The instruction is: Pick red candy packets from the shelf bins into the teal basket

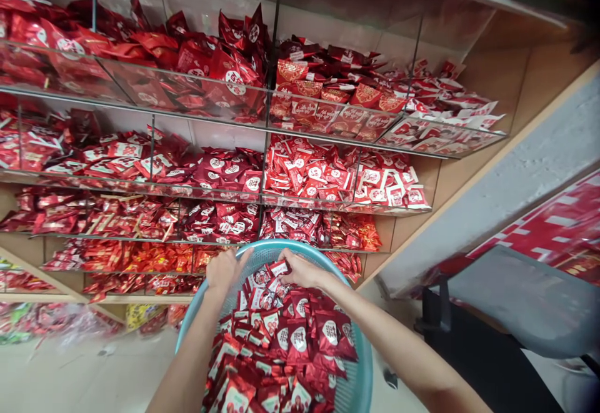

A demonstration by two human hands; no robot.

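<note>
A turquoise plastic basket [360, 363] full of small red snack packets [300, 338] is below me, in front of the shelves. My left hand [224, 270] is closed over the far left part of its rim, with the thumb along the inner side. Inside the far end, my right hand [300, 270] pinches a small red and white packet [279, 268]. More red and white packets lie just under those fingers. Dark red packets with round white labels fill the middle and right of the basket.
Shelves with clear-fronted compartments hold many red packets [225, 169]. A wooden side panel [525, 107] bounds them on the right. At right stands a grey and black chair [515, 313]. Plastic bags of packets [60, 325] sit beneath the lowest shelf, by the tiled floor [117, 375].
</note>
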